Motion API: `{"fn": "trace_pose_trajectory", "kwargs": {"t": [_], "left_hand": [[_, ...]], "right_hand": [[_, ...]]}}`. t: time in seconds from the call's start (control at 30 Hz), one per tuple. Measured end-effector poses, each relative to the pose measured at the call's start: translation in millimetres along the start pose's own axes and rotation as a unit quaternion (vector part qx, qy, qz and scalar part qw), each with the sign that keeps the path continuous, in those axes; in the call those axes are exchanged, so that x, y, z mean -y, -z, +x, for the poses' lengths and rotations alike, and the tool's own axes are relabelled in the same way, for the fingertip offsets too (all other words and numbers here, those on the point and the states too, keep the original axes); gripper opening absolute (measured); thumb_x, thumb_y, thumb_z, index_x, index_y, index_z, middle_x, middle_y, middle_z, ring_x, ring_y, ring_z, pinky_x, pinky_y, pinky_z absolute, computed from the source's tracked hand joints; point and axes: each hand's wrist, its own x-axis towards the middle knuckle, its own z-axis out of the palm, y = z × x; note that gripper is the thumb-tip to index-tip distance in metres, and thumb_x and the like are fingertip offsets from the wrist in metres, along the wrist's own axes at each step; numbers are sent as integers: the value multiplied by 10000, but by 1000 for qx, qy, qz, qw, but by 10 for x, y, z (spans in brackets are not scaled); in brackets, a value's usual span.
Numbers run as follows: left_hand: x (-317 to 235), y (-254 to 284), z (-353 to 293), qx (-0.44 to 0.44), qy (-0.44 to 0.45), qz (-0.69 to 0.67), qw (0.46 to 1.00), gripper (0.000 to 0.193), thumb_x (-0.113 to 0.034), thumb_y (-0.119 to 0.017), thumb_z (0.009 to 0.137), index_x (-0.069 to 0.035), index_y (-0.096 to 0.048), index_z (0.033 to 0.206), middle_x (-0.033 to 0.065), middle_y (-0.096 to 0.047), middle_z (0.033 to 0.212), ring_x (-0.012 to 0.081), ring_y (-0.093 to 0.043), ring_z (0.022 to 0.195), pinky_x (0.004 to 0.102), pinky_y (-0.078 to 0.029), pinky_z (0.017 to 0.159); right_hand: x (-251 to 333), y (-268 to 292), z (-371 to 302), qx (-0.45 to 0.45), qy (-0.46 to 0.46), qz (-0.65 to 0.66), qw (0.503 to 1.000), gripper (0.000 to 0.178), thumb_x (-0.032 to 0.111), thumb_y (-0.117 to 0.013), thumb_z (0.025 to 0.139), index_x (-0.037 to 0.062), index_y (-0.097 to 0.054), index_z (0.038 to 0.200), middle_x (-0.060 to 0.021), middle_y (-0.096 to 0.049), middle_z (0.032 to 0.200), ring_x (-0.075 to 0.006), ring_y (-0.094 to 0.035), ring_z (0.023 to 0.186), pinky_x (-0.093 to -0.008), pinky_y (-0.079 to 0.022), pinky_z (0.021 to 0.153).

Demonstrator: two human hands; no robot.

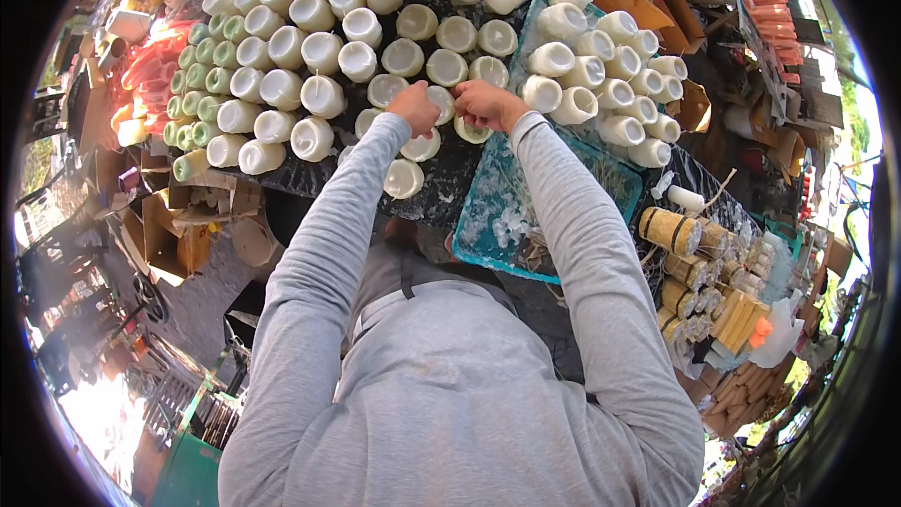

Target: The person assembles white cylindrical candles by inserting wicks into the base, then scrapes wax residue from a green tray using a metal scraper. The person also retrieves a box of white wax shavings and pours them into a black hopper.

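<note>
White wax candles (322, 96) crowd the head view, and one candle (441, 105) sits between the left hand (415, 111) and right hand (490, 105), over black plastic (457, 171). A soft, steady touch should work best. Both arms (343, 202) reach forward, fingers (473, 97) curled; I can't quite tell if they grip it.

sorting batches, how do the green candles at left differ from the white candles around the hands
The green candles are pale green, the white candles creamy. The green ones look narrower than the white ones. The green ones crowd together; the white ones show dark gaps between. Both look rounded.
</note>
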Motion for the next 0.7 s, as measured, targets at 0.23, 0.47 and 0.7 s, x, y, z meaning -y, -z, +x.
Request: {"fn": "trace_pose_trajectory", "kwargs": {"t": [0.23, 0.47, 0.7], "left_hand": [[242, -287, -289, -283, -187, 125, 932, 484, -133, -622, 871, -27, -567, 1341, 230, -688, 1141, 410, -686, 1045, 500, -553, 876], [345, -958, -890, -210, -253, 62, 942, 335, -158, -691, 881, -30, -667, 1190, 181, -694, 958, 394, -679, 900, 504, -534, 818], [883, -1787, -1330, -33, -190, 167, 967, 366, -200, -668, 862, -44, -687, 1193, 183, -704, 987, 392, -686, 924, 503, -542, 842]], "right_hand": [[-26, 97, -523, -130, 114, -66, 983, 354, 44, -625, 872, 24, -667, 1223, -54, -652, 808, -177, -634, 644, -324, -491, 545], [-1173, -176, -1538, -355, 200, -140, 903, 297, 147, -690, 895, -22, -713, 1139, -128, -730, 922, -239, -698, 808, -367, -559, 750], [-2544, -1104, -1909, -333, 178, -274, 885, 391, 123, -727, 858, 5, -631, 1218, -203, -634, 1153, -402, -657, 1028, -472, -550, 885]]}}
